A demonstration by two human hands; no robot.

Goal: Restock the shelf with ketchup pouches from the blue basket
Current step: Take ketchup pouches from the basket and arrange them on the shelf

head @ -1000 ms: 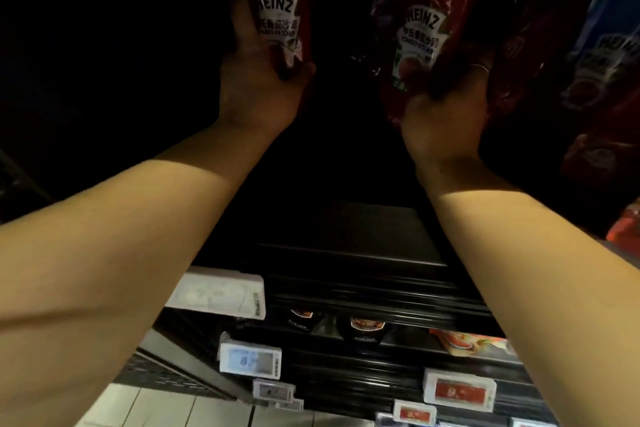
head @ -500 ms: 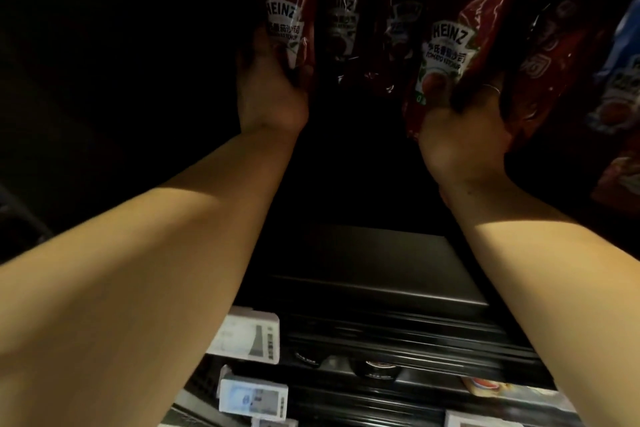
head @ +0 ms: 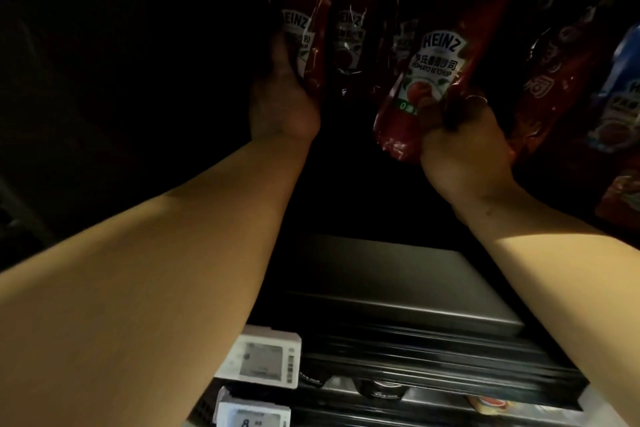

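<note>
From the head camera, both bare arms reach up into a dim shelf bay. The right hand (head: 464, 152) grips the lower part of a red Heinz ketchup pouch (head: 436, 66), thumb across its front and fingers curled behind; the pouch tilts with its top leaning right, its white label showing the brand name, Chinese characters, "TOMATO KETCHUP" and a tomato picture. A thin ring (head: 476, 99) sits on one finger of that hand. The left hand (head: 282, 100) is raised against a second ketchup pouch (head: 299, 42) that stands upright further left; the thumb runs up the pouch's front edge, but the hand is in deep shadow and I cannot tell how the other fingers lie. Between and behind the two, more red pouches (head: 349, 42) stand in a row, hard to read in the dark. To the right hang further red pouches (head: 550, 80) and a blue-labelled pouch (head: 620, 87) at the frame edge. Below the arms lies a dark metal shelf (head: 398, 291), bare on top, with ridged front rails. Two white electronic price tags (head: 266, 360) are clipped at the shelf edges at lower left.
</note>
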